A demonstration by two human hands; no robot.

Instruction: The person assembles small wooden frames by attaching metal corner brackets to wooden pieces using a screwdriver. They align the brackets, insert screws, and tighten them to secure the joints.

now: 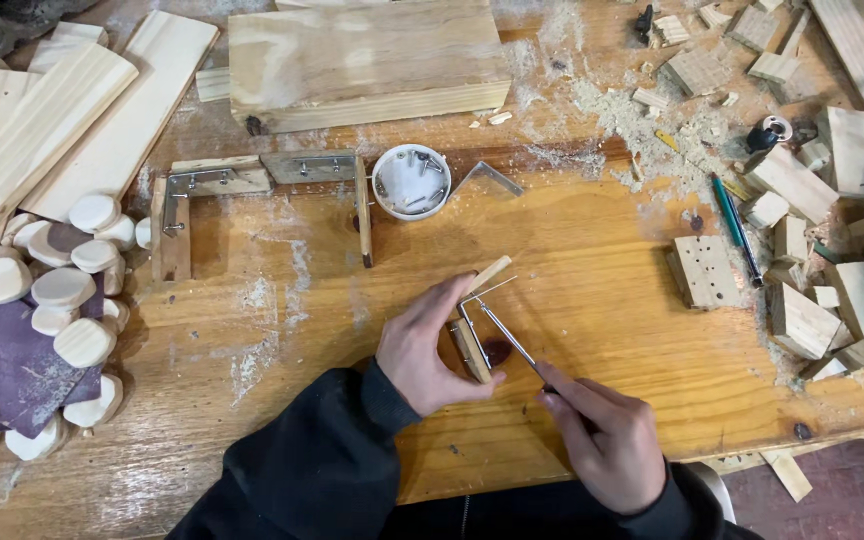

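A sawdust-strewn orange-brown wooden workbench (592, 260) carries pale offcut blocks and a small round white dish of screws (411, 181). Near its front edge the left hand (430, 350) grips a short pale wooden strip with a metal corner bracket (474, 325), while the right hand (607, 440) pinches a thin metal screwdriver (512, 340), its tip at the bracket.

The wooden surface (252, 400) is dusted with sawdust (632, 115), thickest toward the far right. Long pale planks (72, 120) lie at the far left, with rounded wood discs (62, 290) heaped on a purple sheet of sandpaper (2, 370) below them. A thick wood block (362, 60) sits at the far edge, a small frame with metal brackets (252, 180) in front of it, then a white dish of screws (411, 181). Offcuts (812, 250), a drilled block (705, 270) and a green pencil (735, 225) crowd the right.
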